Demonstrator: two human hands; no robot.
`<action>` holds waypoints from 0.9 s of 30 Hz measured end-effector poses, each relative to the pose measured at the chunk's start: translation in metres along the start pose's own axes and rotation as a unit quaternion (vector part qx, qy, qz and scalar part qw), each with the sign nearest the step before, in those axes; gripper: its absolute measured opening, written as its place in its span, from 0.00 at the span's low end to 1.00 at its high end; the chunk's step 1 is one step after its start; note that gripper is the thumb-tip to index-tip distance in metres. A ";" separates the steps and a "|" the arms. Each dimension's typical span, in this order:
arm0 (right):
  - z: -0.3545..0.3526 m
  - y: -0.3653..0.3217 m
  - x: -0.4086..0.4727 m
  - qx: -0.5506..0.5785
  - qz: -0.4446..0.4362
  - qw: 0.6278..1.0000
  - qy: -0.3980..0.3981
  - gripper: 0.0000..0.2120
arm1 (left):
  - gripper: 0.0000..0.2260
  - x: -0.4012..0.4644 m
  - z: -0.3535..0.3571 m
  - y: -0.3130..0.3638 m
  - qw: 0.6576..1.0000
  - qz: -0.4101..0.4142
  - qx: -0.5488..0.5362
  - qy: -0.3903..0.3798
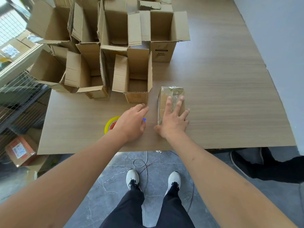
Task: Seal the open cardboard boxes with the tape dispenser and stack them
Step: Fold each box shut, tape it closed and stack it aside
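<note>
A small taped-up cardboard box (pixel 171 94) lies on the wooden table (pixel 230 104) right of centre. My right hand (pixel 173 119) rests flat on its top with fingers spread. My left hand (pixel 131 122) hovers above the tape dispenser (pixel 111 124), fingers relaxed and extended, holding nothing; the dispenser's yellow roll and a bit of blue show from under the hand. An open cardboard box (pixel 136 76) stands just beyond the left hand, flaps upright.
Several more open boxes (pixel 115 27) crowd the table's back left. A wire fence (pixel 19 89) and packages on the floor lie to the left. A wall (pixel 279 38) bounds the right. Another person's dark shoes (pixel 243 162) and a cable (pixel 141 163) are on the floor.
</note>
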State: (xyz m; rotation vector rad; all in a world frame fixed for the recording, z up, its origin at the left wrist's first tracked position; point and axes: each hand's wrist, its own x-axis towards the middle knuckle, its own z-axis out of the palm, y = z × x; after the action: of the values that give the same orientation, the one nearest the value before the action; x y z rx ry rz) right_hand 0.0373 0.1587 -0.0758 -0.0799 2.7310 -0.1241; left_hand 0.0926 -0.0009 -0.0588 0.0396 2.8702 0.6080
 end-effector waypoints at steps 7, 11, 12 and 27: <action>0.002 0.014 -0.018 0.061 -0.005 0.995 0.081 0.46 | 0.27 -0.008 -0.016 -0.003 0.999 0.031 0.035 -0.013; -0.013 0.016 -0.040 0.058 0.009 0.993 0.107 0.42 | 0.27 -0.011 -0.038 0.007 0.997 0.053 0.064 -0.008; -0.019 0.016 -0.046 0.053 0.007 0.992 0.112 0.43 | 0.26 -0.012 -0.045 0.011 0.996 0.057 0.073 -0.006; -0.158 0.067 -0.096 0.050 -0.002 0.984 0.168 0.44 | 0.27 -0.016 -0.141 0.111 0.984 0.076 0.146 0.069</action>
State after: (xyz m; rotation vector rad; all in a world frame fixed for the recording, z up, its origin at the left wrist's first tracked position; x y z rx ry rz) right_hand 0.0602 0.2440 0.1000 -0.0395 3.0560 -0.2995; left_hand 0.0774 0.0435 0.1155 0.2721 3.0880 0.2170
